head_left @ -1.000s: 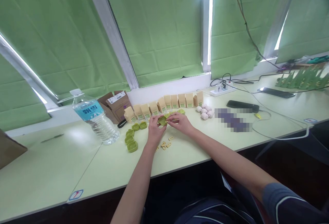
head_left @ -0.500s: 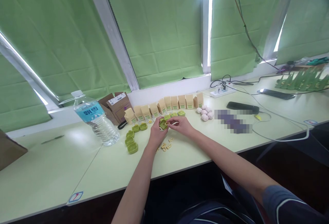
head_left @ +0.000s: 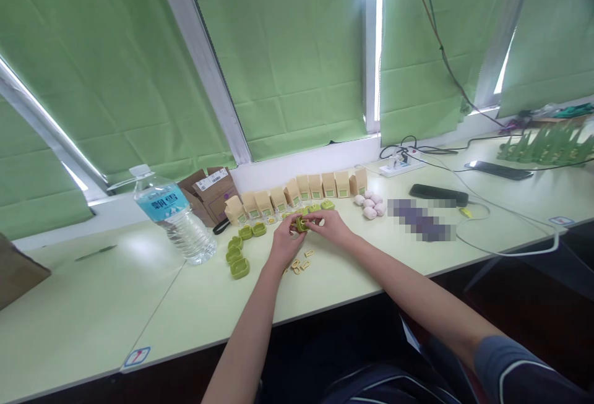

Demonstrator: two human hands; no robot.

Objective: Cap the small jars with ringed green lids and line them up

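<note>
Between my two hands is a small green cup (head_left: pixel 302 224), lifted over the table. My left hand (head_left: pixel 284 242) is closed around its left side. From the right, the fingers of my right hand (head_left: pixel 331 227) pinch at its edge. A pale yellow bit shows at the cup's face; whether it is a separate loop is too small to tell. Just below lie several small yellow loops (head_left: pixel 297 265), one partly behind my left wrist. More green cups (head_left: pixel 239 268) stand in a curved row to the left, and green pieces with yellow tops (head_left: pixel 327 205) sit behind my hands.
Small brown paper bags (head_left: pixel 278 197) line the back of the table. A large water bottle (head_left: pixel 175 218) and a cardboard box (head_left: pixel 212 197) stand left. Pinkish-white rolls (head_left: pixel 370 204), a black power bank (head_left: pixel 439 195), cables, a phone (head_left: pixel 498 170) and a power strip (head_left: pixel 401 167) lie right.
The green cup has turned in my hands, so its hollow no longer faces up as before. My right-hand fingers have closed in against it. The surrounding things stay put.
</note>
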